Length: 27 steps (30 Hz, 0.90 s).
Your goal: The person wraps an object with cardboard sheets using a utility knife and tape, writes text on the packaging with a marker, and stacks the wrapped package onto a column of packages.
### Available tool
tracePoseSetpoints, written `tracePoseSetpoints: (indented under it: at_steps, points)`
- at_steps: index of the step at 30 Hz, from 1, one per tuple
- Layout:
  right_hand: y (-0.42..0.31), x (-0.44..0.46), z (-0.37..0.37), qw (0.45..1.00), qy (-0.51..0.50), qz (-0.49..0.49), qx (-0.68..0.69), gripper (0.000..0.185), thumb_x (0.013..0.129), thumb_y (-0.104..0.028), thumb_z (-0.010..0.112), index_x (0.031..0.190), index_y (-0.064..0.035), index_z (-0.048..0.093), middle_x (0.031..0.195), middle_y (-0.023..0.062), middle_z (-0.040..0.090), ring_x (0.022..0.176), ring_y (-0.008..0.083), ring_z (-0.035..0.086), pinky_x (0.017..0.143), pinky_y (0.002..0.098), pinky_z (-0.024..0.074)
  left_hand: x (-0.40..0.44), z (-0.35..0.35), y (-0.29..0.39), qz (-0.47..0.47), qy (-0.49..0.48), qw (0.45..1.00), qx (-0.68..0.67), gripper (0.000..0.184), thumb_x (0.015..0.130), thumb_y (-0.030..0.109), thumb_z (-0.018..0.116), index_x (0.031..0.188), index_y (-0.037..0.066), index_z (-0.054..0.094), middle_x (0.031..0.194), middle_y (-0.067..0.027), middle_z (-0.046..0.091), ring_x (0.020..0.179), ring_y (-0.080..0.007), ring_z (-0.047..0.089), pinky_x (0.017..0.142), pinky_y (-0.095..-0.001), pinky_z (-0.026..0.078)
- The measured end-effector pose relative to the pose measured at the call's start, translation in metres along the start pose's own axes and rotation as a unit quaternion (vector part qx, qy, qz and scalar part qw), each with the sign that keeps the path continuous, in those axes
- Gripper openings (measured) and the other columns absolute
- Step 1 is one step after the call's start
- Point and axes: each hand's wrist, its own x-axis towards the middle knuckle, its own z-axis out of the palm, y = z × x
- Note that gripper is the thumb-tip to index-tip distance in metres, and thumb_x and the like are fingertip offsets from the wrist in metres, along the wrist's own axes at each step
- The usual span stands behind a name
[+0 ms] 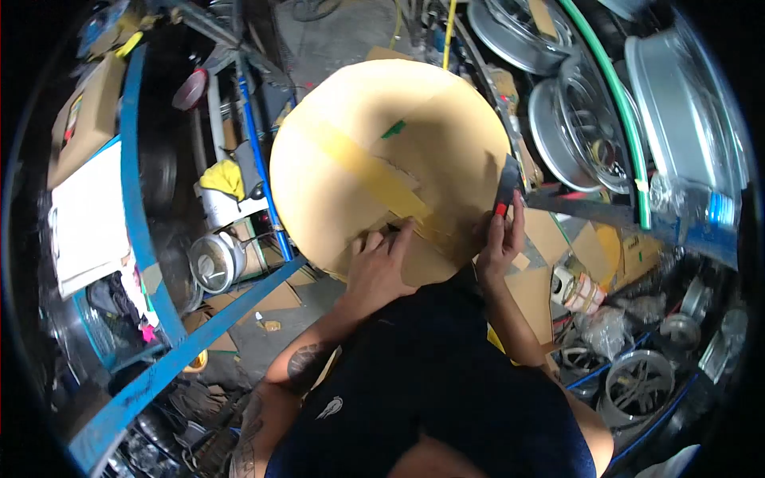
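Note:
A large round piece of cardboard (343, 191) is in front of my body, with a wide yellow tape strip (358, 163) running across it and a scrap of green tape (394, 129) near its middle. My left hand (382, 261) rests on its near part, fingers apart, the index finger stretched beside the tape. A small dark gap shows by those fingertips; I cannot tell how deep it is. At the right rim, my right hand (502, 239) is closed around a utility knife (508, 182) with a dark body and a red part, pointing away from me.
Metal wheel rims (562, 131) fill the rack at right, behind a green tube (617, 88). More wheels (637, 386) lie at lower right. A blue metal bar (199, 342) crosses at left, near a pot-like metal container (215, 263) and a yellow cloth (223, 181). Cardboard scraps (267, 303) cover the floor.

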Motion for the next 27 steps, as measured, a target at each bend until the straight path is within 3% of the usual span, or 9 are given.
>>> tracePoseSetpoints:
  at_steps: [5, 9, 12, 15, 19, 21, 22, 24, 27]
  points:
    - [-0.009, 0.018, 0.011, 0.983, -0.136, 0.112, 0.042, 0.035, 0.108, -0.022, 0.054, 0.131, 0.001, 0.066, 0.07, -0.0034, 0.055, 0.058, 0.0048, 0.049, 0.052, 0.0215, 0.0367, -0.011, -0.012, -0.006, 0.026, -0.034, 0.994, -0.102, 0.102, 0.075, 0.033, 0.088, 0.16, 0.019, 0.034, 0.148, -0.0226, 0.048, 0.138, -0.0456, 0.04, 0.118, -0.0586, 0.029]
    - [-0.103, 0.037, 0.078, 0.928, -0.368, 0.059, 0.027, 0.034, 0.108, -0.018, 0.055, 0.132, 0.0026, 0.066, 0.068, -0.0059, 0.049, 0.057, 0.0024, 0.043, 0.051, 0.0204, 0.0311, -0.071, -0.032, -0.02, 0.014, 0.094, 0.938, -0.334, 0.057, 0.092, 0.034, 0.074, 0.141, 0.011, 0.055, 0.128, -0.0187, 0.063, 0.116, -0.0354, 0.06, 0.101, -0.0483, 0.047]
    - [-0.144, 0.023, 0.132, 0.882, -0.469, -0.032, -0.031, 0.043, 0.107, -0.013, 0.053, 0.147, 0.0025, 0.053, 0.099, 0.0054, 0.066, 0.082, 0.0113, 0.059, 0.078, 0.0281, 0.0511, -0.143, -0.02, -0.053, -0.177, 0.075, 0.862, -0.47, 0.032, 0.102, 0.03, 0.058, 0.112, 0.002, 0.069, 0.096, -0.0181, 0.072, 0.087, -0.0348, 0.071, 0.081, -0.044, 0.055]
    - [-0.191, -0.015, 0.205, 0.807, -0.524, -0.271, -0.029, 0.046, 0.104, -0.014, 0.053, 0.149, -0.0013, 0.05, 0.106, 0.0171, 0.068, 0.094, 0.0314, 0.066, 0.087, 0.0432, 0.0516, -0.224, 0.157, -0.124, -0.36, -0.048, 0.924, -0.117, 0.028, 0.101, 0.026, 0.059, 0.101, 0.002, 0.074, 0.094, -0.0187, 0.073, 0.084, -0.0357, 0.071, 0.074, -0.0464, 0.055]
    - [-0.259, -0.084, 0.299, 0.732, -0.6, -0.321, -0.023, 0.051, 0.1, -0.011, 0.059, 0.15, -0.0096, 0.05, 0.116, 0.0213, 0.064, 0.108, 0.04, 0.062, 0.095, 0.0455, 0.0499, -0.265, 0.342, -0.155, -0.208, -0.129, 0.874, -0.419, 0.02, 0.092, 0.019, 0.068, 0.089, -0.001, 0.071, 0.085, -0.0182, 0.07, 0.071, -0.0277, 0.065, 0.066, -0.0441, 0.05]
    - [-0.287, -0.116, 0.343, 0.708, -0.605, -0.364, -0.024, 0.048, 0.099, -0.015, 0.063, 0.146, -0.0114, 0.055, 0.114, 0.0203, 0.063, 0.113, 0.0388, 0.062, 0.097, 0.043, 0.0507, -0.253, 0.392, -0.166, -0.163, -0.153, 0.957, -0.183, 0.023, 0.093, 0.021, 0.067, 0.086, -0.001, 0.07, 0.082, -0.0161, 0.069, 0.066, -0.0234, 0.062, 0.061, -0.0401, 0.049]
    - [-0.295, -0.131, 0.365, 0.699, -0.591, -0.403, 0.007, 0.046, 0.099, -0.017, 0.064, 0.144, -0.0124, 0.057, 0.112, 0.0192, 0.062, 0.113, 0.0383, 0.061, 0.095, 0.0436, 0.0511, -0.253, 0.373, -0.16, -0.268, -0.094, 0.89, -0.356, 0.027, 0.095, 0.024, 0.065, 0.087, -0.002, 0.07, 0.081, -0.0152, 0.069, 0.065, -0.0223, 0.062, 0.06, -0.0388, 0.048]
    - [-0.312, -0.157, 0.399, 0.701, -0.552, -0.45, -0.029, 0.047, 0.098, -0.023, 0.065, 0.142, -0.0084, 0.058, 0.119, 0.0199, 0.063, 0.117, 0.0389, 0.06, 0.098, 0.0442, 0.0506, -0.253, 0.304, -0.133, -0.429, 0.026, 0.632, -0.645, 0.034, 0.099, 0.029, 0.062, 0.09, -0.002, 0.071, 0.079, -0.0135, 0.068, 0.062, -0.02, 0.061, 0.057, -0.0363, 0.047]
    - [-0.306, -0.187, 0.426, 0.735, -0.556, -0.386, 0.033, 0.059, 0.095, -0.03, 0.069, 0.145, -0.0017, 0.053, 0.141, 0.0298, 0.053, 0.13, 0.0455, 0.053, 0.111, 0.047, 0.0432, -0.258, 0.399, -0.16, -0.349, 0.201, 0.585, -0.704, 0.043, 0.104, 0.039, 0.054, 0.108, 0.0, 0.072, 0.08, -0.0084, 0.069, 0.058, -0.0192, 0.06, 0.052, -0.0339, 0.046]
